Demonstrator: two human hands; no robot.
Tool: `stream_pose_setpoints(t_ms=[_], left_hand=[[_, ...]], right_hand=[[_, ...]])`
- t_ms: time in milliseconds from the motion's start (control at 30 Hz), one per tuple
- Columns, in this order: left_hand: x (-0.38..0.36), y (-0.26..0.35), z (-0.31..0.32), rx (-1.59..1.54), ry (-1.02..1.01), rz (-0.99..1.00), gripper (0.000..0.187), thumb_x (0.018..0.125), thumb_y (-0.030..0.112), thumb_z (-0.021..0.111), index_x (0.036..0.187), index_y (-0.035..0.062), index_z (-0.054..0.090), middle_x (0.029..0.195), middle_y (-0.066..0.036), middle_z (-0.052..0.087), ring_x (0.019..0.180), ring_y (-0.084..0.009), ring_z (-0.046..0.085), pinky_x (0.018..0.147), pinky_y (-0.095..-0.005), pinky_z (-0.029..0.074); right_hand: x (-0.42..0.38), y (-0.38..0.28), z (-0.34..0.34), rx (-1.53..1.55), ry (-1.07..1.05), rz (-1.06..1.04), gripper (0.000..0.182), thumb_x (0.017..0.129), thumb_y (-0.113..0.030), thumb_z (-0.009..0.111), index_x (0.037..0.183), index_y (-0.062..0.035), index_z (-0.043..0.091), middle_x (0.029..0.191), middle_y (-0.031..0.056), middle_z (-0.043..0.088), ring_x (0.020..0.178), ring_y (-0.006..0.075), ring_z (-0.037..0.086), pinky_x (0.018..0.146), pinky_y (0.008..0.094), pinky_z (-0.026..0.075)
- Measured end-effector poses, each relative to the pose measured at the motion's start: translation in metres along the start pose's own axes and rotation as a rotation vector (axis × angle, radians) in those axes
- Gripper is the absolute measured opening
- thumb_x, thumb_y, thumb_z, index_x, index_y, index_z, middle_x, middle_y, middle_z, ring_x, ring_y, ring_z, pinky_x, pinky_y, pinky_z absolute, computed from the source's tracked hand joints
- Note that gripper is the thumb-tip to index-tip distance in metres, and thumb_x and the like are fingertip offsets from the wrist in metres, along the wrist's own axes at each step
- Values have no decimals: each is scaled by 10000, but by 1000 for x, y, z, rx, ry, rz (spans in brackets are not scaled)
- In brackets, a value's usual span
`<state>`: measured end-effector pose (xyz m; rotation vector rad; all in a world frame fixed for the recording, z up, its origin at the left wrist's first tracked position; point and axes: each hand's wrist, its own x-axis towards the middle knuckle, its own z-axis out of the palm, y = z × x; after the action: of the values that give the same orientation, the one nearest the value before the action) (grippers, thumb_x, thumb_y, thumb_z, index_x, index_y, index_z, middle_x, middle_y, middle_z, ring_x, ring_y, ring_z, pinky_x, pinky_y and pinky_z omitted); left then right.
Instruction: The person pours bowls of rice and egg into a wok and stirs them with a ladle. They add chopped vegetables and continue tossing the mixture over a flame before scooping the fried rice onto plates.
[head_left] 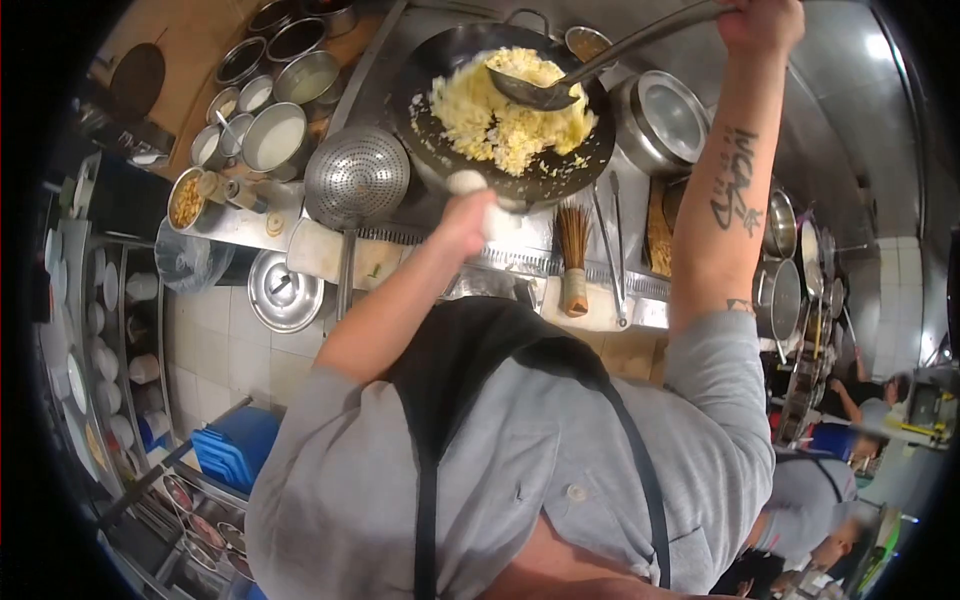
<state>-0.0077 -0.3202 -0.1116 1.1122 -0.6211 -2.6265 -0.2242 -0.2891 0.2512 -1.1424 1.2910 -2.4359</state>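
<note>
A black wok (425, 75) on the stove holds a heap of yellow and white food (510, 140) that looks like egg with rice. My right hand (762, 25), raised at the top right, is closed around the long handle of a ladle (535, 95). The ladle's bowl rests in the food. At the near edge of the wok, my left hand (466, 222) grips a white cloth (495, 222); the part of the wok under it is hidden. A perforated strainer (358, 175) lies just left of the wok, and a bamboo brush (574, 260) lies to its right.
Several metal pots of ingredients (275, 138) stand at the left, beside a bowl of diced food (187, 200). Tongs (615, 250) lie on the front ledge. Stacked metal bowls (668, 115) sit right of the wok. Other people (800, 500) are at the lower right.
</note>
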Motion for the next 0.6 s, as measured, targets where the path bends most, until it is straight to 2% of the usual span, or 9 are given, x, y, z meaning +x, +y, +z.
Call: stream_pose_setpoints(t_ms=[33, 133, 200, 233, 300, 433, 533, 567, 600], left_hand=[[26, 6, -2, -52, -62, -38, 252, 858, 71, 563, 1062, -74, 539, 972, -186, 636, 792, -300, 677, 655, -434, 589], [58, 16, 5, 23, -93, -52, 215, 911, 69, 500, 1100, -32, 516, 1026, -177, 625, 881, -324, 663, 816, -465, 571], [64, 19, 5, 47, -90, -20, 216, 904, 73, 522, 1095, -25, 519, 1019, -156, 627, 878, -309, 663, 825, -454, 567], [61, 16, 4, 65, -89, -14, 216, 900, 76, 533, 1093, -22, 521, 1016, -146, 628, 877, -302, 663, 830, -448, 564], [23, 39, 14, -37, -219, -104, 220, 891, 95, 561, 1082, -10, 532, 998, -134, 632, 884, -285, 661, 851, -426, 552], [35, 26, -9, -68, -223, -111, 231, 880, 99, 568, 1082, -9, 541, 1012, -136, 638, 916, -270, 659, 868, -408, 546], [50, 18, -6, -71, -153, -99, 242, 878, 111, 563, 1086, -12, 543, 1018, -135, 639, 924, -266, 661, 866, -400, 548], [48, 21, -7, -54, -166, -105, 244, 879, 113, 563, 1087, -11, 544, 1020, -134, 640, 923, -265, 661, 863, -399, 549], [45, 23, -5, -41, -181, -111, 246, 880, 116, 564, 1089, -11, 545, 1022, -133, 640, 922, -264, 661, 861, -398, 550]], right_hand=[[-4, -8, 9, -4, -26, -16, 353, 876, -213, 564, 584, -176, 370, 466, -47, 279, 372, 118, 289, 375, 296, 255], [-16, 31, -8, -199, -156, -160, 329, 893, -255, 567, 640, -54, 506, 511, 55, 482, 400, 164, 439, 404, 321, 346], [-63, 95, -9, -392, -56, -217, 264, 892, -166, 577, 668, -48, 505, 519, 65, 522, 420, 168, 527, 387, 306, 422], [-72, 148, -36, -110, -133, 175, 269, 890, -187, 589, 670, -51, 511, 512, 46, 484, 411, 160, 481, 390, 304, 395], [-41, 141, -55, -194, 19, 46, 273, 896, -185, 579, 667, -55, 506, 495, 18, 424, 398, 148, 408, 391, 297, 346], [7, 79, -97, -69, 2, 135, 275, 893, -138, 557, 640, -66, 480, 515, 20, 441, 402, 144, 428, 366, 317, 373], [-24, 132, -126, -57, -23, -112, 241, 874, -97, 559, 650, -77, 474, 518, 13, 429, 397, 144, 421, 359, 312, 378], [-51, 152, -92, -276, 222, -72, 225, 862, -62, 559, 661, -95, 462, 520, 20, 430, 391, 144, 414, 360, 308, 380], [-46, 153, -79, -24, 228, 73, 224, 856, -61, 567, 667, -96, 452, 530, 34, 449, 395, 149, 433, 364, 311, 391]])
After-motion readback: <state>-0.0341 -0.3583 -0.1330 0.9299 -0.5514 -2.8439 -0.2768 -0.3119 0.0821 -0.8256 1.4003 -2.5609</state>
